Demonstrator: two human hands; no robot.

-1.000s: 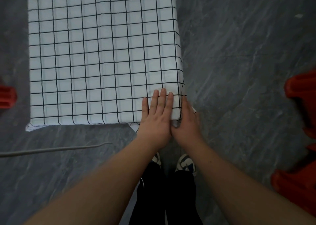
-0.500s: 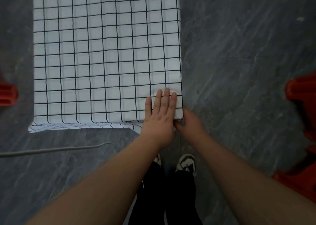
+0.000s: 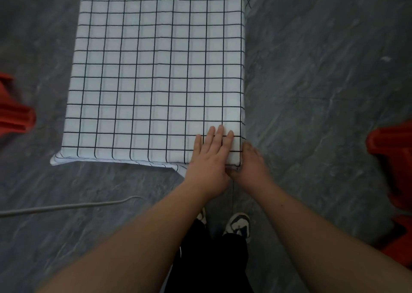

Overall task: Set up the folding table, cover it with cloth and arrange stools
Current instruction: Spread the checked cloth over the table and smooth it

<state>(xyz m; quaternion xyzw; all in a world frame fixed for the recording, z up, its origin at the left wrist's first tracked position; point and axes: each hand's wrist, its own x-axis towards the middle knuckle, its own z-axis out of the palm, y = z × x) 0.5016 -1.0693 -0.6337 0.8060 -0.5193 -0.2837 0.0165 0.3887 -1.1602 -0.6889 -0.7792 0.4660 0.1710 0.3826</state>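
Here the checked cloth (image 3: 156, 74) is pressed flat by the left hand (image 3: 209, 159), fingers extended, at the table's near right corner. Just beside it, the right hand (image 3: 252, 165) is curled against the cloth's hanging edge; whether anything is pinched cannot be told.

Colour log, head view. Cloth (image 3: 156, 74) over the worktop: white ground, thin black grid lines forming squares; I read the same check on the overhanging flap at the near edge and at the far right corner. Floor (image 3: 323, 92): dark grey, streaked with paler grey veining, marble-like. Stool at left edge (image 3: 15, 116): red-orange, plain. Stool at right edge (image 3: 392, 154): same red-orange, darker in shadow lower down. Cord (image 3: 66, 207) on the floor: light grey. Trousers (image 3: 211, 259): black, no pattern I can make out. Shoe (image 3: 238, 224): white with dark blue-black panels.
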